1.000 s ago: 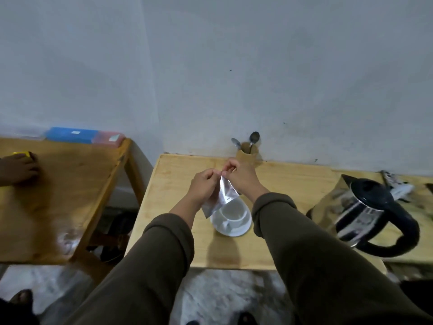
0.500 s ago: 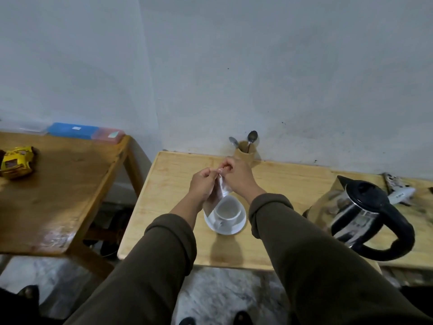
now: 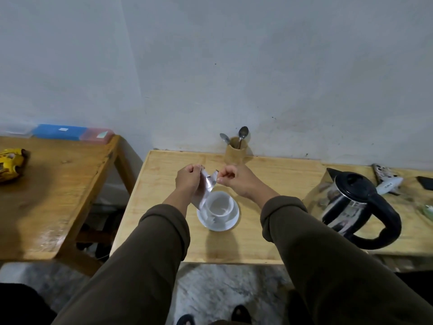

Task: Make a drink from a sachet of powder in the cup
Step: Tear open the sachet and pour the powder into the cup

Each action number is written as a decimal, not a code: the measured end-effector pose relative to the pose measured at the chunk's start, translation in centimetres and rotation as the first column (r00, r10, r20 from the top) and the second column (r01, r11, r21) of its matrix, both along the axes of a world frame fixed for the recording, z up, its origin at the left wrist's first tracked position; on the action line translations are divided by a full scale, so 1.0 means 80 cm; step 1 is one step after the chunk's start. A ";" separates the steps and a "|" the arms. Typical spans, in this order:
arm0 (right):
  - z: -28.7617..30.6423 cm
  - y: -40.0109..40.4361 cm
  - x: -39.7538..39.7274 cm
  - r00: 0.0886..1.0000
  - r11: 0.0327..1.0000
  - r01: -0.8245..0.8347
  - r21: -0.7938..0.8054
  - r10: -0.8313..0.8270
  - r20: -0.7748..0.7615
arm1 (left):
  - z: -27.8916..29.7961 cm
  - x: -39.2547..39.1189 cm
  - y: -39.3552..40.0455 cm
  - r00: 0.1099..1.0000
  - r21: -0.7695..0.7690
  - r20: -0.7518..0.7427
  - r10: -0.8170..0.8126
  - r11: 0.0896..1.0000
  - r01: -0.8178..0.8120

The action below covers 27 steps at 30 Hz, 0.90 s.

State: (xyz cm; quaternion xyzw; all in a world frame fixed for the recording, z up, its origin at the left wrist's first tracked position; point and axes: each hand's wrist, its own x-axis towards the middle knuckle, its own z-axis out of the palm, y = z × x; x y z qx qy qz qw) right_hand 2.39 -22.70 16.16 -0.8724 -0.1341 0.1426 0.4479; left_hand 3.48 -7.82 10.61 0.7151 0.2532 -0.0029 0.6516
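Head camera looked forward and down over a pale wooden table point(image 3: 269, 231) set against a grey wall, with a darker wooden side table point(image 3: 58, 195) to its left. On the pale table, from largest to smallest, stood a steel kettle with a black handle point(image 3: 358, 207) at the right, a white saucer point(image 3: 230, 222) near the front middle with a white cup point(image 3: 219, 205) on it, and a wooden holder with two spoons point(image 3: 236, 150) by the wall. Both arms, in brown sleeves, reached forward from the lower edge of the view. The left hand point(image 3: 188, 180) was closed, thumb and fingers pinching the upper left corner of a silver sachet point(image 3: 206, 190). The right hand point(image 3: 234, 180) was closed too, pinching a torn strip at the sachet's upper right. The two hands were near each other but apart, and a tear gaped between them at the top. The sachet's long axis ran steeply downward from the left hand, its lower end hanging just beside the cup's left rim, on the near side of that hand. The cup looked empty. Judging by this, the left hand, which carried the body of the sachet and was nearer the cup, would need to tip the torn mouth rightward over the rim; powder could spill onto the saucer.
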 end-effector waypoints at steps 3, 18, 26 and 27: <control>-0.001 -0.009 -0.006 0.999 0.999 -0.033 -0.034 0.032 -0.038 | -0.007 -0.003 -0.003 0.999 0.011 -0.037 0.017 1.000 -0.016; -0.023 -0.028 -0.028 0.989 0.995 0.020 -0.098 -0.034 -0.141 | -0.034 -0.021 -0.022 0.981 0.156 -0.165 -0.105 0.979 0.131; -0.063 -0.025 -0.037 1.000 0.949 -0.024 -0.315 0.028 0.010 | -0.041 -0.012 -0.034 0.887 0.274 -0.443 -0.128 0.923 0.270; -0.067 -0.024 -0.036 0.998 0.939 -0.014 -0.343 0.033 0.049 | -0.040 -0.011 -0.036 0.877 0.278 -0.462 -0.134 0.917 0.286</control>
